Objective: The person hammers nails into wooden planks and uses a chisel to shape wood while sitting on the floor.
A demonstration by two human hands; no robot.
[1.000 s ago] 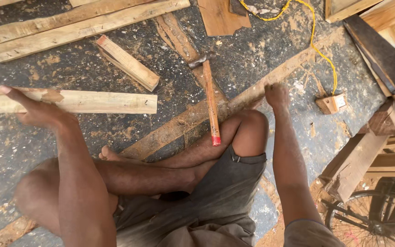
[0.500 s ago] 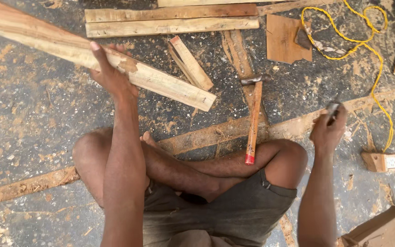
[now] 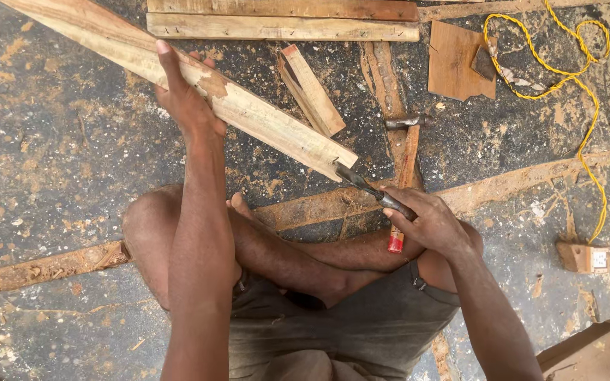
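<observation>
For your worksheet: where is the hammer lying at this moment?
In the head view the hammer lies on the floor right of centre, its head beside the short wood offcut, its red-tipped handle running down behind the right hand, which holds a dark chisel.

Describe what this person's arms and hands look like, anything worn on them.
Both arms are bare from the frame's lower edge to the fingertips: no sleeves, gloves, watch or bands show. The left hand and right hand are uncovered, with no rings that I can make out. The only clothing in view is grey-green shorts at the lap.

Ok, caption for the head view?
Left hand grips a plank; right hand sets a chisel to its end.
</observation>
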